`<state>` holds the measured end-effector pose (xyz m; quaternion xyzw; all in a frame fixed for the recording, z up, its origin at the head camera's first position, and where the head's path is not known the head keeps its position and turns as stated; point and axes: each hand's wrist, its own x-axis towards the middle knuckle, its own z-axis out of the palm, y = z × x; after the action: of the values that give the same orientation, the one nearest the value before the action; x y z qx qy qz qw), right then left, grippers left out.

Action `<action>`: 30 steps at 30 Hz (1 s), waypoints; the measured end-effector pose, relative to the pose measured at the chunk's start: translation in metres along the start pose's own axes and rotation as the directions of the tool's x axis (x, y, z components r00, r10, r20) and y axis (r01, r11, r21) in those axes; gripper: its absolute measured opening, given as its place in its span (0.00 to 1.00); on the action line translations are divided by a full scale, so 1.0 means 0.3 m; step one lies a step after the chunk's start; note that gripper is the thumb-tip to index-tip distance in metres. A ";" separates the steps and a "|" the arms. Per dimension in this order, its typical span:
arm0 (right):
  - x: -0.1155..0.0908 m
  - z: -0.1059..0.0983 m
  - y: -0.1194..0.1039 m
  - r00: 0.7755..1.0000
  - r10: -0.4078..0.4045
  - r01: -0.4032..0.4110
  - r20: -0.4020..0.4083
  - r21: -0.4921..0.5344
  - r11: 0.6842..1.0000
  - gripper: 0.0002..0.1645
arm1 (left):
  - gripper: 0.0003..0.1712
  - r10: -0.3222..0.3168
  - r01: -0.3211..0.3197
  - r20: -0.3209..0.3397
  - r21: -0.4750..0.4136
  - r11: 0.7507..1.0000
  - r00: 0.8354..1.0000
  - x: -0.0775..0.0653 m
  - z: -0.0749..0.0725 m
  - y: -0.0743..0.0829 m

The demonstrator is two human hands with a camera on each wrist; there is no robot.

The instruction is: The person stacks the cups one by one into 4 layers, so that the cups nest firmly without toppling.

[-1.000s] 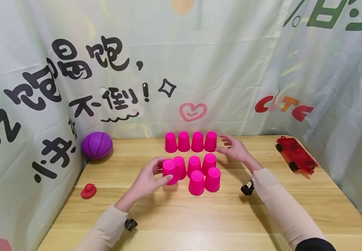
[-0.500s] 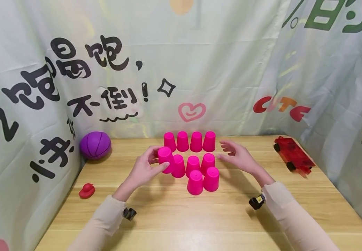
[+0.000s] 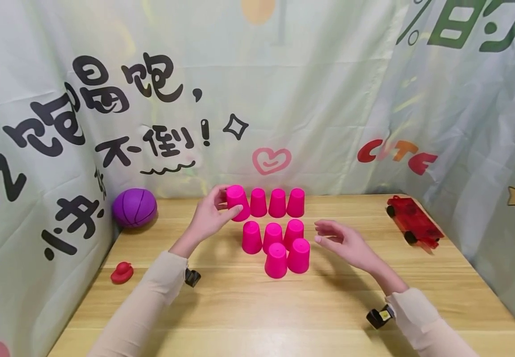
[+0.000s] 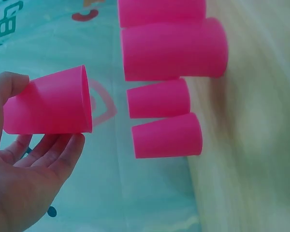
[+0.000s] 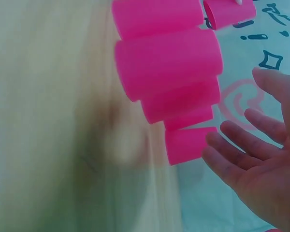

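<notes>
The cloth backdrop [image 3: 319,109] reads "饱," [image 3: 156,77] and "不倒!" [image 3: 161,142] in black — with "CUTE" [image 3: 401,152] and a green "的" [image 3: 455,34] farther right.

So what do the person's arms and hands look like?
The left hand and right hand are bare. The sleeves are pale beige, with a small black gadget near the end of each; the right gadget shows a yellow patch.

Printed cloth [image 3: 328,109] on three sides makes this wooden table [image 3: 257,317] a curtained booth.
</notes>
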<state>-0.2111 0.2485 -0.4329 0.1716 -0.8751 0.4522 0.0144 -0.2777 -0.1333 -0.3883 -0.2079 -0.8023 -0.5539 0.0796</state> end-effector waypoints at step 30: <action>-0.088 0.154 0.059 0.995 -0.038 0.031 0.090 0.084 0.996 0.40 | 0.34 -0.114 0.121 -0.075 0.098 0.988 0.991 0.248 0.080 -0.077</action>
<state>-0.1859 0.2285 -0.4788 0.2077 -0.8524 0.4792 -0.0247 -0.3520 -0.0997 -0.3905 -0.1363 -0.8372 -0.5227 0.0851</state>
